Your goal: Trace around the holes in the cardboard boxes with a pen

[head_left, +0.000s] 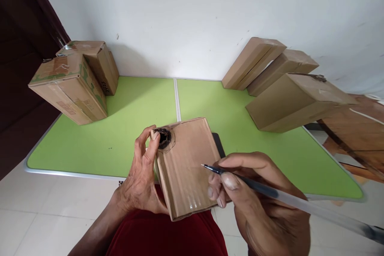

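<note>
A small brown cardboard box (pixel 189 164) is tilted up at the table's near edge, with a dark-rimmed round hole near its upper left corner. Pen lines curve around that hole. My left hand (pixel 142 172) grips the box along its left side, the thumb resting by the hole. Between the thumb and fingers of my right hand (pixel 255 196) is a ballpoint pen (pixel 270 192) with a clear barrel. Its tip points left, over the face of the box; whether it touches the cardboard I cannot tell. Part of a dark flat object (pixel 219 145) shows behind the box.
A green folding table (pixel 135 104) with a metal rim stands against a white wall. Two or more cardboard boxes (pixel 70 88) are at its back left. At the right stand three more, the nearest a larger cardboard box (pixel 288 104). A brown wooden surface (pixel 354 140) lies beyond.
</note>
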A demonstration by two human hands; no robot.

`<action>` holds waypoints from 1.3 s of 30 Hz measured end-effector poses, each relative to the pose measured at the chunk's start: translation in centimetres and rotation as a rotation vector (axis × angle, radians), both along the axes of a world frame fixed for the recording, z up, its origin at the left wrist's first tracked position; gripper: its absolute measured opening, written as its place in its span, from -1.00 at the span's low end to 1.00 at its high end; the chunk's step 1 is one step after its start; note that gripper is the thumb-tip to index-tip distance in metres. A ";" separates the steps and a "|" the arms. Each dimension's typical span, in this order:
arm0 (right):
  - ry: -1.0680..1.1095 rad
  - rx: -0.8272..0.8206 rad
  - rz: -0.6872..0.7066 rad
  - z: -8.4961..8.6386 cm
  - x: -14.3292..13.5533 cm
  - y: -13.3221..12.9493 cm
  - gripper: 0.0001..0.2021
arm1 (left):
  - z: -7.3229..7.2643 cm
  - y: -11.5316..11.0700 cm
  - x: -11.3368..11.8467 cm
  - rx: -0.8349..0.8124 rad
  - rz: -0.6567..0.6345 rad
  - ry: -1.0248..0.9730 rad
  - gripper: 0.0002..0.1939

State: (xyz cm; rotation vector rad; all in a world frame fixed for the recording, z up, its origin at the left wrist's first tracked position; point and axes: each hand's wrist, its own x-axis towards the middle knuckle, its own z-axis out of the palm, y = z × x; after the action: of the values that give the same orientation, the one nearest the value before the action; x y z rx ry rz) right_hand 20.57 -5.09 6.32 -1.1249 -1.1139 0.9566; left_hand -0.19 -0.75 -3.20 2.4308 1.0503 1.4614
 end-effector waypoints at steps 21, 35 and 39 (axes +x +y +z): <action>-0.081 0.118 -0.117 0.6 0.3 0.5 -0.95 | -0.8 0.7 -0.5 -0.040 -0.100 -0.084 0.75; -0.396 0.323 -0.070 1.0 2.2 2.3 -0.84 | -0.1 0.3 -0.5 -0.230 -0.183 -0.075 0.79; -0.694 0.396 -0.150 1.3 3.5 4.8 -0.71 | 0.4 0.4 -0.3 -0.274 -0.264 -0.054 0.87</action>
State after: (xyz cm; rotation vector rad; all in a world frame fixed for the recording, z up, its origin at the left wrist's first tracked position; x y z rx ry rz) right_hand 24.11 -0.25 7.61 -1.2123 -1.6558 0.1894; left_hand -0.54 -0.32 -2.78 2.2237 0.8192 1.2054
